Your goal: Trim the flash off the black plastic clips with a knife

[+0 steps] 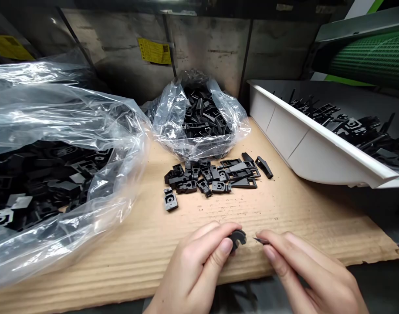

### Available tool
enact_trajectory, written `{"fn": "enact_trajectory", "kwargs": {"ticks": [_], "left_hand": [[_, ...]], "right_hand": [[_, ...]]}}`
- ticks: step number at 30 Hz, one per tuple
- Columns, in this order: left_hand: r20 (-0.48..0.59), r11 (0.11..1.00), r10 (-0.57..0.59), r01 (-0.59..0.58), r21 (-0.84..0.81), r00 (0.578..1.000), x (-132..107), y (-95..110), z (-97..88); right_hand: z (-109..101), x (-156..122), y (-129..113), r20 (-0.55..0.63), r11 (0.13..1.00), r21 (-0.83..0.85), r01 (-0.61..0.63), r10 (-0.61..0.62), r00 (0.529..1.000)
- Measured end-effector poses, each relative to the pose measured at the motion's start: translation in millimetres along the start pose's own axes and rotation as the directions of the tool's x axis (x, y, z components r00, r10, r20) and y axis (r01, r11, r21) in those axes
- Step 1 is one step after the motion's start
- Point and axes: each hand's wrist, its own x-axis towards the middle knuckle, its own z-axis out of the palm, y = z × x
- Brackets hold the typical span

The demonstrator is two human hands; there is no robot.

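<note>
My left hand (199, 266) pinches a small black plastic part (238, 238) with a curved notch between thumb and fingers, just above the cardboard's near edge. Close to its right, my right hand (304, 270) has its fingers pressed together on a thin dark sliver (260, 240) that points at the part. Both hands hover low over the cardboard sheet (284, 209). Beyond them lies a loose pile of several black plastic parts (215, 176), with one part (170, 199) apart at its left.
A small clear bag of black parts (199, 117) sits behind the pile. A large clear bag of similar parts (55, 165) fills the left. A white tray (317, 144) holding more black parts stands at the right, below a green ribbed machine part (372, 56).
</note>
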Motion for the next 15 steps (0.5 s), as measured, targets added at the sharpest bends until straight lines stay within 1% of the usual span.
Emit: {"fn": "enact_trajectory", "kwargs": {"ticks": [4, 9, 12, 15], "left_hand": [[-0.015, 0.998, 0.042, -0.041, 0.043, 0.999, -1, 2, 0.5], [0.019, 0.994, 0.066, -0.067, 0.082, 0.998, -1, 2, 0.7], [0.046, 0.993, 0.060, -0.065, 0.099, 0.997, 0, 1, -0.1], [0.076, 0.994, 0.047, -0.055, 0.099, 0.996, 1, 1, -1.0]], "right_hand": [[1, 3, 0, 0.044, 0.999, -0.005, 0.044, -0.043, 0.998], [2, 5, 2, 0.057, 0.997, -0.017, 0.081, -0.080, 0.995], [-1, 9, 1, 0.119, 1.000, 0.008, 0.026, -0.027, 0.993], [-8, 16, 0, 0.225, 0.999, 0.047, -0.015, 0.004, 0.974]]}}
